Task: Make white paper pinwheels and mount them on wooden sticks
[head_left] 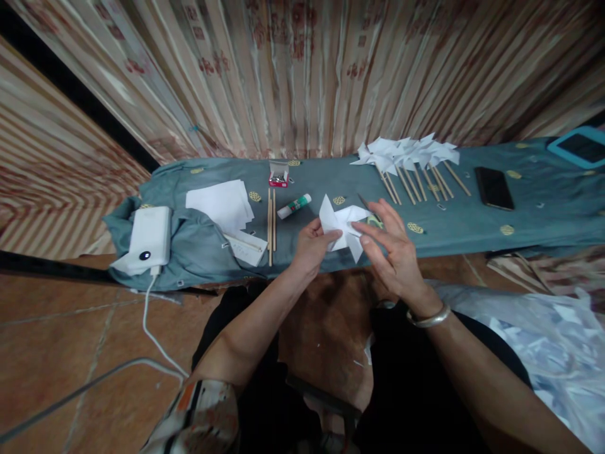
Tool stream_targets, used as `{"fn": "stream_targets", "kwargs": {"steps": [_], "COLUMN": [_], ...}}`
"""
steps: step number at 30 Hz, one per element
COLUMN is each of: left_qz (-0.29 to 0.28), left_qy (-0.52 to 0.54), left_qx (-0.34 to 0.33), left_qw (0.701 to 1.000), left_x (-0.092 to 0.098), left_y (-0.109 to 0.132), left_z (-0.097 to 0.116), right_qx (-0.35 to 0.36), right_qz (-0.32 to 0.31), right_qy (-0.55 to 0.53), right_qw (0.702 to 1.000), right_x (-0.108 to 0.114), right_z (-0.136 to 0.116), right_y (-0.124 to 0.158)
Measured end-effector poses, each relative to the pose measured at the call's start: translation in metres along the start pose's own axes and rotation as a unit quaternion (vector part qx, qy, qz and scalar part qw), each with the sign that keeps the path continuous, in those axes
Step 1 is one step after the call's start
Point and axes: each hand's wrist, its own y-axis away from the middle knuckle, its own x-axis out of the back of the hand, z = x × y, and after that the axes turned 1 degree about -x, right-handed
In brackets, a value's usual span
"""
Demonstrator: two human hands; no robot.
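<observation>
A folded white paper pinwheel [348,222] is held above the near edge of the cloth-covered table. My left hand [314,244] pinches its left side, thumb on top. My right hand [394,252] has its fingers apart, with the index fingertip touching the paper near the pinwheel's middle. Partly behind that hand lie scissors [375,221] with pale green handles. To the left of the pinwheel is a glue stick [295,206], beside several wooden sticks [270,227]. A small open red box [278,175] with shiny small pieces in it stands farther back.
Finished pinwheels on sticks [409,154] lie in a row at the back right, near a black phone [494,188] and a blue-framed tablet [579,146]. White paper sheets [222,203] and a cabled power bank [150,236] are left. A plastic bag [553,353] of folded paper sits right.
</observation>
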Motion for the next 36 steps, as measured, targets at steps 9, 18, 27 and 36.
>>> {"fn": "stream_targets", "kwargs": {"steps": [9,18,27,36], "left_qz": [-0.002,-0.008,0.013,0.017], "left_qy": [0.026,0.008,-0.04,-0.03], "left_qx": [-0.002,-0.02,-0.05,-0.059], "left_qw": [1.0,1.0,0.998,0.998], "left_x": [-0.002,-0.005,0.004,0.006], "left_y": [-0.001,-0.001,-0.008,-0.011], "left_z": [0.001,0.004,0.003,0.008], "right_qx": [-0.268,-0.357,-0.361,-0.357], "right_qz": [-0.044,-0.016,-0.008,0.009], "right_qy": [-0.363,-0.473,-0.467,-0.443], "right_qw": [0.892,0.806,0.807,0.822], "right_x": [-0.014,-0.029,-0.036,-0.046], "right_z": [0.025,0.006,0.004,0.004], "right_y": [-0.014,-0.026,-0.033,-0.04]}}
